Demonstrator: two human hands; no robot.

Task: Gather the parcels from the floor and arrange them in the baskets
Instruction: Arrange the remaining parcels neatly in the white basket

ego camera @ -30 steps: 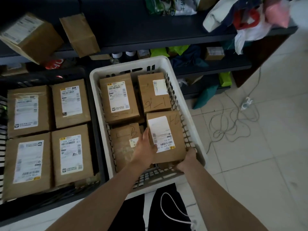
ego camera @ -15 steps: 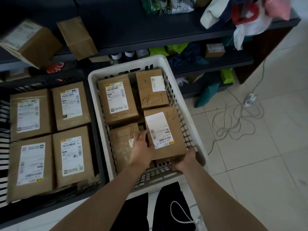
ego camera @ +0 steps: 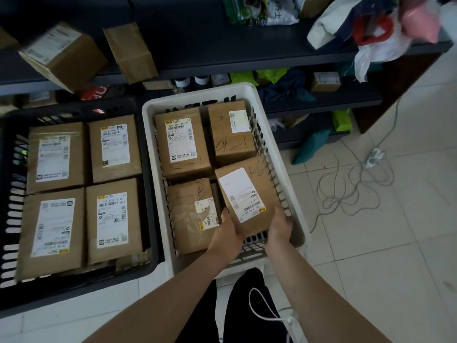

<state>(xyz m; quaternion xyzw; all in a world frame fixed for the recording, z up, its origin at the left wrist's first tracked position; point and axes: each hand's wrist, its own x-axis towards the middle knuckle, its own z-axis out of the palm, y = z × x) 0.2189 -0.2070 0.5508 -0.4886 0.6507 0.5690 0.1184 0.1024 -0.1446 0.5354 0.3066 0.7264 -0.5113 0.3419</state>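
Observation:
A white basket (ego camera: 158,154) on the floor holds several brown cardboard parcels. The front right parcel (ego camera: 247,194), with a white label, lies tilted in it. My left hand (ego camera: 228,230) grips its near left edge and my right hand (ego camera: 279,225) grips its near right corner by the basket wall. Beside it lies a parcel marked "B" (ego camera: 193,214). Two more parcels (ego camera: 183,142) fill the far half. A black basket (ego camera: 146,194) to the left carries several labelled parcels (ego camera: 111,221).
Dark shelves (ego camera: 321,100) stand behind the baskets, with two boxes (ego camera: 61,55) on the upper shelf, bags and clothes. A white cable (ego camera: 351,189) and plug lie on the tiled floor to the right. My dark trousers show at the bottom.
My left hand has slid from the parcel's top down to its near left edge. The parcel has settled lower in the white basket. The view has tilted slightly.

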